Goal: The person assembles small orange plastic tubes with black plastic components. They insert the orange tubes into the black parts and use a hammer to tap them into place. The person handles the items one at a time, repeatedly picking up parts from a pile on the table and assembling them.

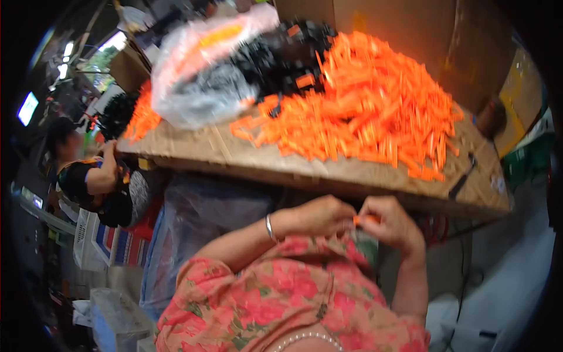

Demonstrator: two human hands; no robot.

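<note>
Close to my body, just below the table's front edge, my two hands meet with fingertips nearly touching. My right hand (392,224) pinches a small orange plastic piece (367,219), mostly covered by the fingers. My left hand (324,216), with a silver bracelet at the wrist, has its fingers drawn together beside the piece's left end. Whatever it grips is hidden. Beyond them, a large heap of thin orange plastic strips (375,105) spreads over the table (264,163).
Left of the heap are black parts (275,56) and a clear plastic bag (199,88). A slim dark tool (463,178) lies near the table's right corner. Cardboard (393,29) stands behind. Another person (94,170) sits at the far left. Plastic bins (117,320) stand lower left.
</note>
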